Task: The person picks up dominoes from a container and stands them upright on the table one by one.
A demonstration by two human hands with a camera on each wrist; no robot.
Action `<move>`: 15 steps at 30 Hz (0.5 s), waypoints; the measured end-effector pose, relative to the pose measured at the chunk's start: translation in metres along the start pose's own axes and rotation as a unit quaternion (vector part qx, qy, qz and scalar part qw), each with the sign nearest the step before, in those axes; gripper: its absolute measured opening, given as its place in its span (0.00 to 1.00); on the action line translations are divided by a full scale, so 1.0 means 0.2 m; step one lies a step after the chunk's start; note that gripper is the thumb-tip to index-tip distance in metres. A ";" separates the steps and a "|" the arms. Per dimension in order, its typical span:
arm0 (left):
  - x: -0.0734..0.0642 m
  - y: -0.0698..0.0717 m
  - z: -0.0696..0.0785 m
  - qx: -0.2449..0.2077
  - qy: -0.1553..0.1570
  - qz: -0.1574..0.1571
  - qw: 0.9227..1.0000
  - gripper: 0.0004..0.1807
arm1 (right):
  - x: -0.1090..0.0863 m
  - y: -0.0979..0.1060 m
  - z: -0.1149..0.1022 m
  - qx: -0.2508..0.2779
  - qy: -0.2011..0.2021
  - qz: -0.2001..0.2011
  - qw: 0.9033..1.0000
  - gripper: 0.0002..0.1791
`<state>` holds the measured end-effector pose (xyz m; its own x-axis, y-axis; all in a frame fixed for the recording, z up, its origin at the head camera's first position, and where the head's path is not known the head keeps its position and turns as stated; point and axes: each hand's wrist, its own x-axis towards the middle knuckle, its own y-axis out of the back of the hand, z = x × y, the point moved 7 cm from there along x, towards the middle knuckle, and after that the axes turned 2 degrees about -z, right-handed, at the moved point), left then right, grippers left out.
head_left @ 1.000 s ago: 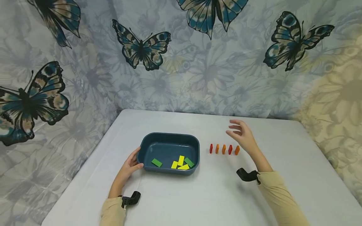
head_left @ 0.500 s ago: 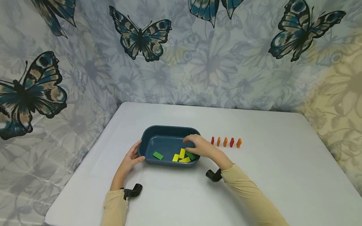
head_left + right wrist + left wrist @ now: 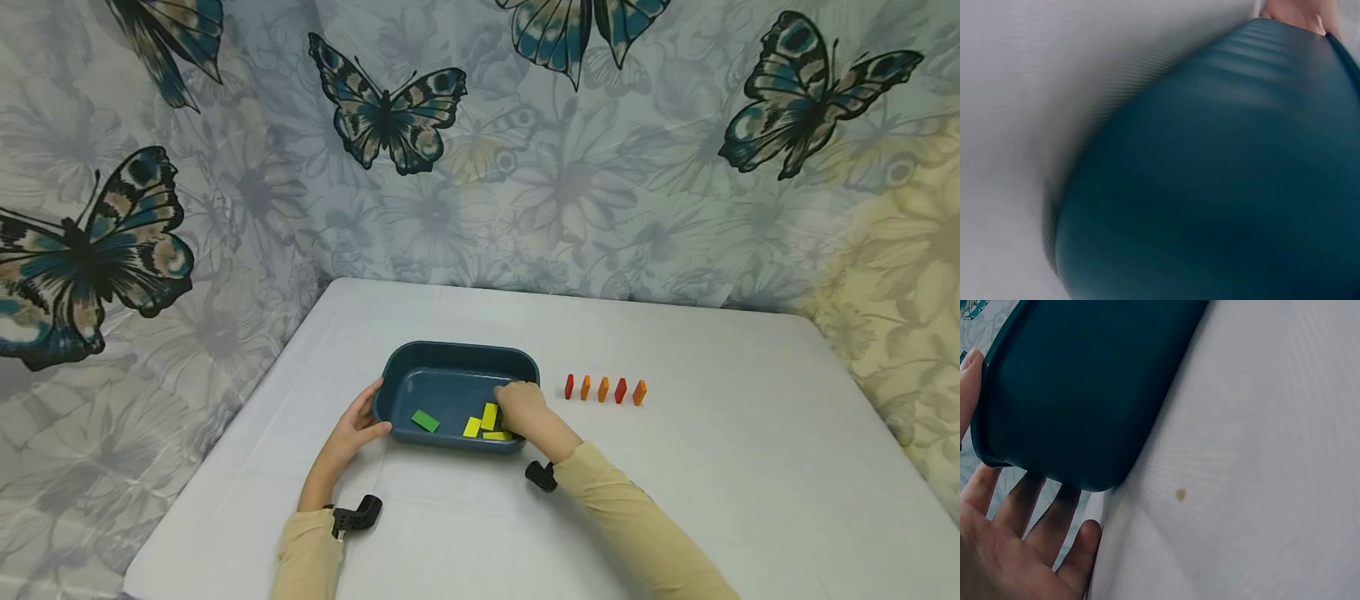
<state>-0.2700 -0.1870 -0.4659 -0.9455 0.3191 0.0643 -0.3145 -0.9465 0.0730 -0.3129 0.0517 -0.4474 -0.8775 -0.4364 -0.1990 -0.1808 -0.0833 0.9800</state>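
Observation:
A dark blue-green rectangular dish (image 3: 438, 385) stands on the table. My left hand (image 3: 347, 435) steadies its left end, the thumb at the near corner. In the left wrist view the fingers (image 3: 1019, 503) are spread and fairly straight against the outer wall. My right hand (image 3: 525, 410) reaches down into the dish's right end. Its fingertips are hidden, so I cannot see whether they pinch anything. Beside it lie three yellow domino blocks (image 3: 489, 416); a sliver of green shows under the hand. One green domino block (image 3: 425, 421) lies further left inside.
Right of the dish, several red and orange dominoes (image 3: 603, 389) stand on end in a spaced row. The white-covered table (image 3: 712, 467) backs onto a butterfly-patterned cloth (image 3: 585, 233). In the blurred right wrist view, the dish's outer wall (image 3: 1210, 162) fills most of the picture.
My right hand has come left from above the domino row and down into the dish, and one yellow block there has shifted slightly. The left hand stays at the dish.

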 end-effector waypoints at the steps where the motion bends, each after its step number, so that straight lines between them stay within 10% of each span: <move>1: 0.00 -0.01 0.01 -0.004 -0.001 -0.001 1.000 0.40 | 0.00 0.01 0.00 0.009 0.002 0.002 1.000 0.20; 7: 0.01 -0.03 0.05 -0.007 -0.006 -0.006 1.000 0.40 | -0.09 0.16 0.02 0.156 0.035 0.081 0.984 0.09; 15: 0.00 0.00 -0.03 0.011 0.002 0.006 1.000 0.40 | -0.29 0.28 0.18 0.347 0.100 0.225 0.905 0.13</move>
<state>-0.2704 -0.1870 -0.4709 -0.9497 0.3073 0.0606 -0.3011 -0.9490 0.0935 -0.2888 0.1047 -0.3806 -0.8464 -0.4446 0.2931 -0.1207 0.6962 0.7077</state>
